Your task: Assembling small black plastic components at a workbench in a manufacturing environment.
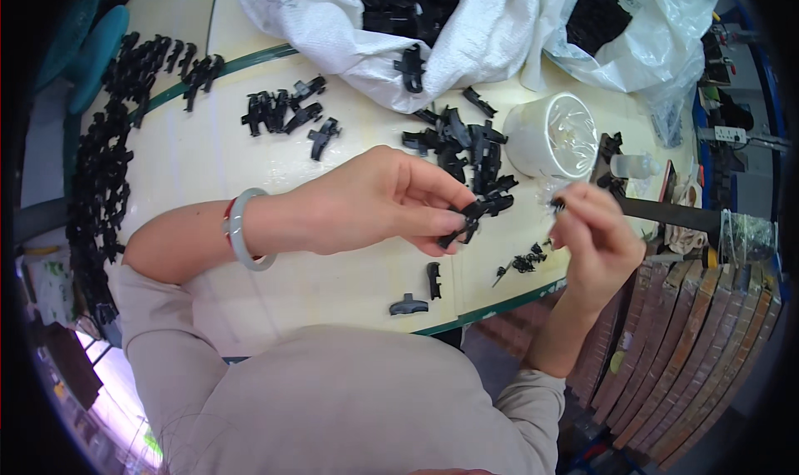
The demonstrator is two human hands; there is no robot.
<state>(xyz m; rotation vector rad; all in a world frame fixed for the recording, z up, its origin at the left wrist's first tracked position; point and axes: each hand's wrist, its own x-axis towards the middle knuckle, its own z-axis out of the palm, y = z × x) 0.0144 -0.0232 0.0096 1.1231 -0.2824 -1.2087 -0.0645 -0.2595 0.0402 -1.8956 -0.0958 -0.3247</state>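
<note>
My left hand [391, 200] is closed around a black plastic clip-like part [476, 218], held between thumb and fingers above the table. To the right, my right hand [598, 229] pinches a tiny dark piece [558, 203], too small to name. Below and between the hands lies a little heap of small black pieces [526, 262]. Two more black plastic parts [409, 305] rest near the table's front edge. Just beyond my left hand is a loose pile of similar black parts [466, 146].
A white tub [551, 134] wrapped in clear film stands behind my right hand, beside a small clear bottle [634, 166]. White sacks [325, 34] of black parts fill the far side. Many black parts [100, 184] line the left edge. Stacked brown boards [674, 342] stand at right.
</note>
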